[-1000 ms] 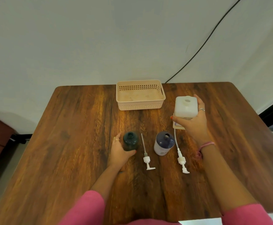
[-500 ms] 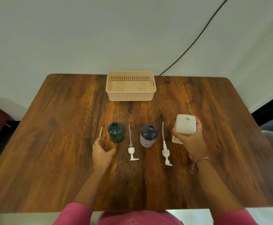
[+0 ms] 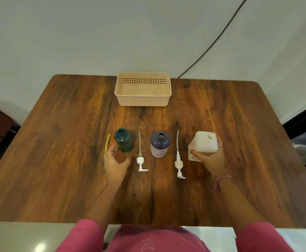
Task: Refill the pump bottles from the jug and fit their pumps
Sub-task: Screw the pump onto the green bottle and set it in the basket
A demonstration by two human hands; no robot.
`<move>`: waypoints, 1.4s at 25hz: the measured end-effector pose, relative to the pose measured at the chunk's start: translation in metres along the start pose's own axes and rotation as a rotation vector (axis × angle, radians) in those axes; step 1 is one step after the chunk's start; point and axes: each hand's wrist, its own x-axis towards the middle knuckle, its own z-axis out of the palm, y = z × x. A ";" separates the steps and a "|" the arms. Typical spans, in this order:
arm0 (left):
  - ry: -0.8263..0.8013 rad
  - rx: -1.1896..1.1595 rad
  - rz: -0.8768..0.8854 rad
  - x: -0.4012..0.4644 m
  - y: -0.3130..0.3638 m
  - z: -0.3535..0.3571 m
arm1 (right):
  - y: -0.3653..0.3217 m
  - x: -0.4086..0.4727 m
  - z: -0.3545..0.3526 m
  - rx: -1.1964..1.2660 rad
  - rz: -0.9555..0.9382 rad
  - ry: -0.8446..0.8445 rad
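Right hand (image 3: 210, 157) grips jug (image 3: 204, 142)

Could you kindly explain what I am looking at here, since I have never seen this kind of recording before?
There is no machine: a person wears a camera on the head, looking down at their own two hands over a wooden table. The right hand grips a white jug standing on the table. The left hand is open, just short of a dark green bottle. A purple bottle stands in the middle. Both bottles are uncapped, and a white pump lies beside each: one between the bottles, another near the jug. A yellow stick lies at the left, and a beige basket sits at the back.
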 end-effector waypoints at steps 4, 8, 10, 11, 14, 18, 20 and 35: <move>0.013 0.034 -0.021 0.001 -0.005 -0.007 | 0.005 -0.005 -0.007 -0.007 -0.019 -0.048; 0.078 0.062 -0.031 0.006 -0.008 -0.024 | -0.006 -0.017 -0.021 -0.063 -0.082 0.022; 0.138 0.122 -0.045 0.011 -0.011 -0.035 | -0.022 -0.020 -0.025 -0.114 -0.179 0.089; 0.150 0.161 -0.060 0.016 -0.016 -0.041 | -0.032 -0.022 -0.026 -0.134 -0.242 0.120; 0.046 0.289 -0.168 0.034 -0.031 -0.053 | -0.059 -0.026 -0.014 -0.234 -0.409 0.152; -0.115 0.347 -0.259 0.045 -0.037 -0.051 | -0.079 -0.031 0.024 -0.271 -0.551 0.072; -0.121 0.361 -0.252 0.046 -0.037 -0.050 | -0.078 -0.032 0.047 -0.255 -0.566 -0.009; -0.278 -0.159 0.148 -0.005 0.109 -0.074 | -0.128 -0.037 0.151 -0.502 -1.203 -0.407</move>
